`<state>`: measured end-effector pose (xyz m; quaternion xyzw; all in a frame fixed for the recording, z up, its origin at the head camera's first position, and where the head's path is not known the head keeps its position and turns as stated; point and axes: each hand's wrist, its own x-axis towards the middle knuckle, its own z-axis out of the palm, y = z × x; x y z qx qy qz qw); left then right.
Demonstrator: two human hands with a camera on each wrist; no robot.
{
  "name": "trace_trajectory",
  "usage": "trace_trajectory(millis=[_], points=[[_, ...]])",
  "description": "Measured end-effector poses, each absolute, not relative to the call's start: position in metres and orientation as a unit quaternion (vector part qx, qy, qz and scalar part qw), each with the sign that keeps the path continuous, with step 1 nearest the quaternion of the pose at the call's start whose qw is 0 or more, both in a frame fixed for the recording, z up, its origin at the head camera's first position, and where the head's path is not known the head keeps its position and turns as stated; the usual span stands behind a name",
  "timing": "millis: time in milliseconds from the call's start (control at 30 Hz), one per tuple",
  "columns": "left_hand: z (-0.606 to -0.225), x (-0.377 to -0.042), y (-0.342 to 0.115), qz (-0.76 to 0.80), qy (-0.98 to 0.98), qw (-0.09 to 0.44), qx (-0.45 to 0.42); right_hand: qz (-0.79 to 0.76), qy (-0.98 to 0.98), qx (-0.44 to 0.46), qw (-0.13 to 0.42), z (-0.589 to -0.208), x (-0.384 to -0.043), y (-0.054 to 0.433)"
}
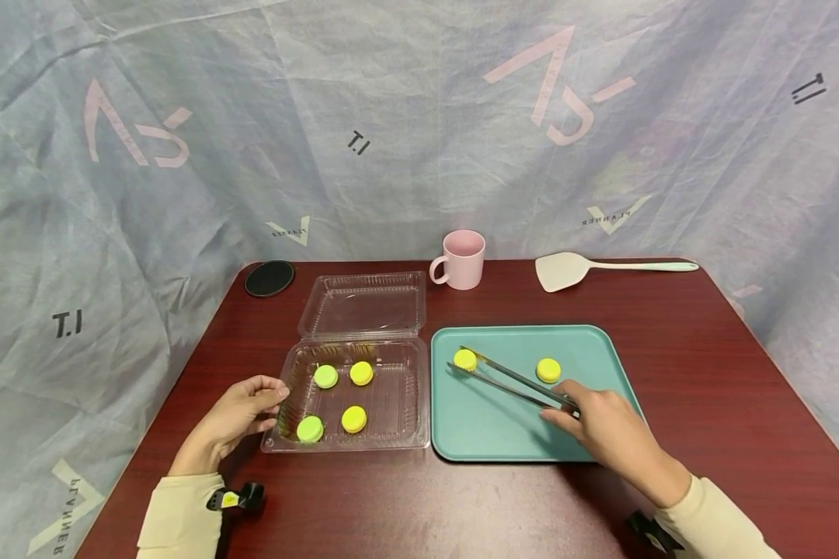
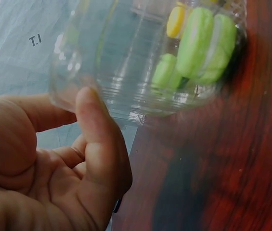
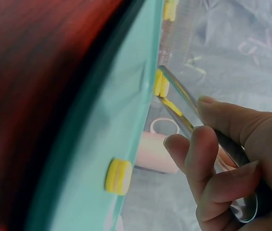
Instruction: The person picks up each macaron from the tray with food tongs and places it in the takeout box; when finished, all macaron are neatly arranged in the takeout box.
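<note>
My right hand (image 1: 611,431) grips metal tongs (image 1: 513,380) over the teal tray (image 1: 510,446). The tips of the tongs stand on either side of a yellow macaron (image 1: 464,359) near the tray's left edge. A second yellow macaron (image 1: 548,370) lies farther right on the tray. With thumb and forefinger, my left hand (image 1: 241,415) pinches the left edge of a clear plastic container (image 1: 422,404), whose lid (image 1: 370,299) is folded back. Inside it sit two green macarons, one at the back (image 1: 325,376) and one in front (image 1: 310,428), beside two yellow ones.
Behind the tray stands a pink mug (image 1: 464,260), its handle to the left. A white spatula (image 1: 566,270) lies at the back right. At the back left corner is a round black coaster (image 1: 269,278). A grey printed cloth hangs behind the dark red table (image 1: 363,505).
</note>
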<state>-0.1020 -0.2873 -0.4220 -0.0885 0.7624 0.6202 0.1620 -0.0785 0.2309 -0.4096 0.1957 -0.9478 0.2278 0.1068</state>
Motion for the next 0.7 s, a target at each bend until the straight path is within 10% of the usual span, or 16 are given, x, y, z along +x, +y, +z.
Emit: trace_trajectory(millis=[700], points=[[-0.421,-0.102,-0.285,0.619,0.765,0.157,-0.090,0.244,-0.938,0.226,0.102,-0.382,-0.088,0.201]])
